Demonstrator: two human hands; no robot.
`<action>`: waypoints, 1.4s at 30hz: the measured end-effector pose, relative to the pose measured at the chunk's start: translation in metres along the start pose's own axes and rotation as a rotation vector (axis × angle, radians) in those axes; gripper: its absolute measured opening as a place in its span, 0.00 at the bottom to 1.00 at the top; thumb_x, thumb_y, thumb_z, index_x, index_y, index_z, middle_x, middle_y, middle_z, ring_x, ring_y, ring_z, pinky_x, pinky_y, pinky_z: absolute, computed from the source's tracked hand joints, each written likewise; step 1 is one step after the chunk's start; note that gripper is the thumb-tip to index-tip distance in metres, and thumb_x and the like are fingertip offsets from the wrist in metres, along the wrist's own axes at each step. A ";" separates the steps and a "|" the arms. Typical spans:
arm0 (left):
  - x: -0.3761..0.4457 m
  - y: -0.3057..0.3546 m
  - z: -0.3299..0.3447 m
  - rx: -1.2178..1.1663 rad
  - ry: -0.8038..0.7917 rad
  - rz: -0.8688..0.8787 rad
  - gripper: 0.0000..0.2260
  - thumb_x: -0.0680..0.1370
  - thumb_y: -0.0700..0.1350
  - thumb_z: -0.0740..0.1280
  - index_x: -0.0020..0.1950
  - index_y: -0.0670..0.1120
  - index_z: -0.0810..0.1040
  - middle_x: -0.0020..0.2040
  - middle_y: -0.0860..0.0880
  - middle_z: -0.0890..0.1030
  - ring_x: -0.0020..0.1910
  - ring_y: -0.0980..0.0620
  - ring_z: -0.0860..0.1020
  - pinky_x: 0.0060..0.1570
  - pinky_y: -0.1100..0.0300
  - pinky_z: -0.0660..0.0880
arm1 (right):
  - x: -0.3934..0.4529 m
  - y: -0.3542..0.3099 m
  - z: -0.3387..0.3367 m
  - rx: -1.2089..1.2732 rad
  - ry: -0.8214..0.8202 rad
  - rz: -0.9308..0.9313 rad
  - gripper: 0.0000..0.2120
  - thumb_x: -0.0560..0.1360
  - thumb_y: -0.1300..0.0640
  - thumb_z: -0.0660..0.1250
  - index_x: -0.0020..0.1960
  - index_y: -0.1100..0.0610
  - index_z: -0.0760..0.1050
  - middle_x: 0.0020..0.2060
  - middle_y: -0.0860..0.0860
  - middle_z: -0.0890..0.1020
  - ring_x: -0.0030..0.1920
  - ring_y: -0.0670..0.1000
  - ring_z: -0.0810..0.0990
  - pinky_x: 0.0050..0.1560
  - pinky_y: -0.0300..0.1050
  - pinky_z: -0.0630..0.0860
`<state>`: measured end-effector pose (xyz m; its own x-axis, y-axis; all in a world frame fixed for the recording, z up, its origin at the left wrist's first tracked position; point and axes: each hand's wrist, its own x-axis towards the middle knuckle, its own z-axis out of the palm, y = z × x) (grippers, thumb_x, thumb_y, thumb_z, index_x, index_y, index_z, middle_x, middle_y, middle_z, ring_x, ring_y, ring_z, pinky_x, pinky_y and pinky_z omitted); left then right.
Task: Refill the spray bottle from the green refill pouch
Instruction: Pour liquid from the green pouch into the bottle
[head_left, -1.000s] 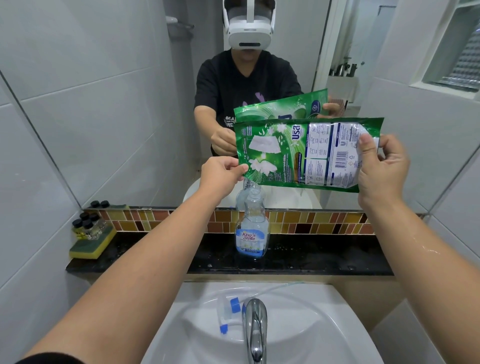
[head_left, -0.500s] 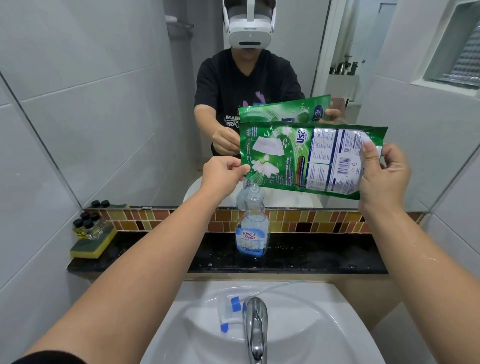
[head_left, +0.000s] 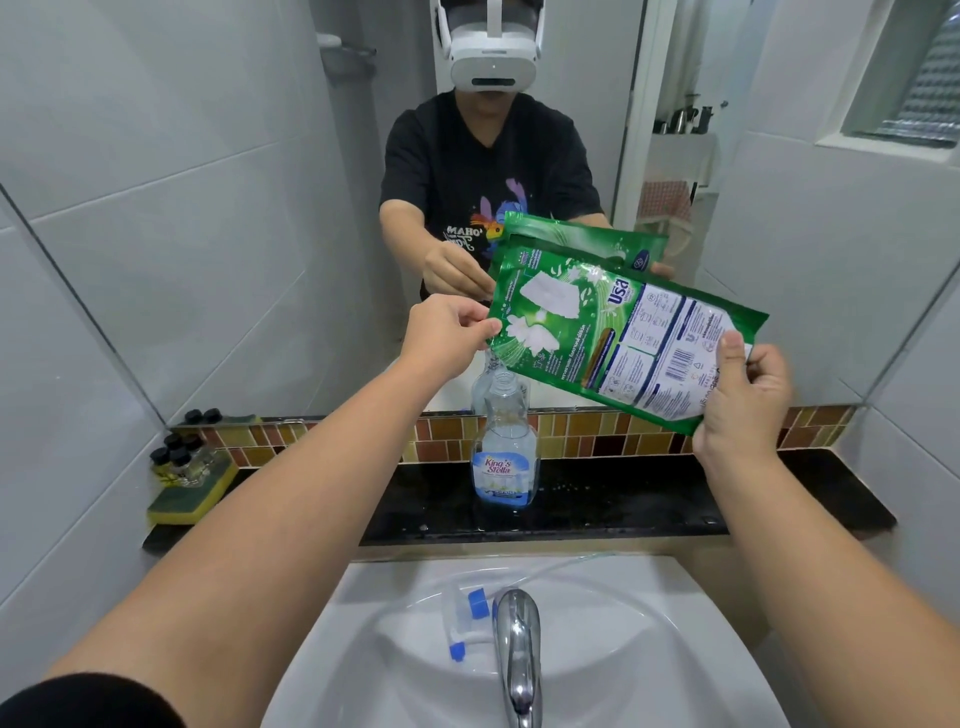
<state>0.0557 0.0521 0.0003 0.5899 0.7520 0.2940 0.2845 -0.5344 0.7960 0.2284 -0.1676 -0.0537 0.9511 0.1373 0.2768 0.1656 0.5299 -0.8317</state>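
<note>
A clear spray bottle (head_left: 503, 457) with a blue label stands open-necked on the black ledge (head_left: 623, 509) behind the sink. Above it I hold the green refill pouch (head_left: 613, 338) with both hands, tilted so its left corner hangs just over the bottle's mouth. My left hand (head_left: 447, 338) pinches that lower left corner. My right hand (head_left: 743, 400) grips the pouch's right end, thumb on the barcode panel. The bottle's white and blue spray head (head_left: 467, 621), with its thin tube, lies in the white sink (head_left: 649, 649).
A chrome tap (head_left: 517, 654) rises at the sink's front. Several small dark-capped bottles (head_left: 179, 457) sit on a yellow-green sponge (head_left: 189, 496) at the ledge's left end. A mirror (head_left: 234, 208) behind the ledge reflects me and the pouch. White tiled walls close in on both sides.
The pouch has tipped from nearly level to slanting, and moved lower; its left corner has come down to the bottle's mouth. The bottle has not moved.
</note>
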 end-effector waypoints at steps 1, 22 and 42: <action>0.000 0.000 0.000 0.008 0.000 0.002 0.05 0.76 0.46 0.74 0.47 0.45 0.87 0.36 0.50 0.85 0.27 0.67 0.78 0.32 0.72 0.71 | 0.000 0.002 -0.001 0.002 0.006 0.011 0.15 0.80 0.53 0.66 0.37 0.50 0.66 0.34 0.42 0.85 0.42 0.43 0.86 0.30 0.35 0.78; 0.001 0.012 -0.004 0.092 -0.015 0.055 0.05 0.76 0.47 0.73 0.46 0.46 0.86 0.38 0.48 0.85 0.37 0.54 0.82 0.37 0.63 0.73 | -0.005 0.015 -0.011 0.013 0.050 0.061 0.15 0.77 0.47 0.68 0.33 0.46 0.71 0.38 0.44 0.86 0.47 0.47 0.87 0.36 0.39 0.82; 0.005 0.022 -0.013 0.112 -0.001 0.098 0.05 0.76 0.45 0.73 0.46 0.44 0.87 0.39 0.46 0.86 0.38 0.52 0.83 0.50 0.49 0.83 | -0.008 0.022 -0.008 0.062 0.056 0.078 0.13 0.78 0.49 0.68 0.37 0.48 0.70 0.40 0.45 0.86 0.47 0.48 0.87 0.39 0.42 0.83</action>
<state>0.0556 0.0490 0.0262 0.6193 0.6942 0.3668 0.3082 -0.6447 0.6996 0.2264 -0.1634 -0.0782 0.9739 0.1339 0.1832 0.0753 0.5707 -0.8177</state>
